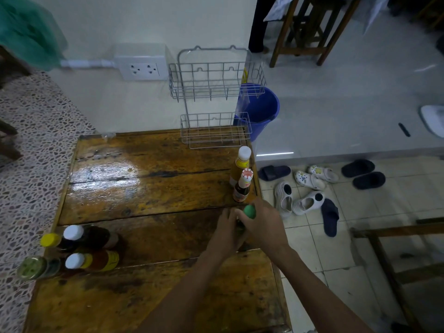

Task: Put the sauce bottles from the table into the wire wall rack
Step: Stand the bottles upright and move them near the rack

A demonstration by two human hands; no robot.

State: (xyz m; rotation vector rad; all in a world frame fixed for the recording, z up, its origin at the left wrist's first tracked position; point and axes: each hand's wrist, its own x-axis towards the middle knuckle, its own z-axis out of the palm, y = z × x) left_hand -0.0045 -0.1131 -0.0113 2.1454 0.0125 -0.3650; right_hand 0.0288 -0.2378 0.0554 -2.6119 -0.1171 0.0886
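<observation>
Both forearms outstretched, left hand (225, 230) and right hand (260, 223) around green-capped bottle (249, 211)

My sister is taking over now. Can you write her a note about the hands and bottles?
Both hands, left hand and right hand, hold the green-capped bottle near the table's right edge.
Two more bottles, the tall yellow bottle and the small dark bottle, stand just beyond it.
A bunch of bottles waits at the left edge.
The wire rack on the wall holds nothing yet.
Left: every bottle must go in.
</observation>
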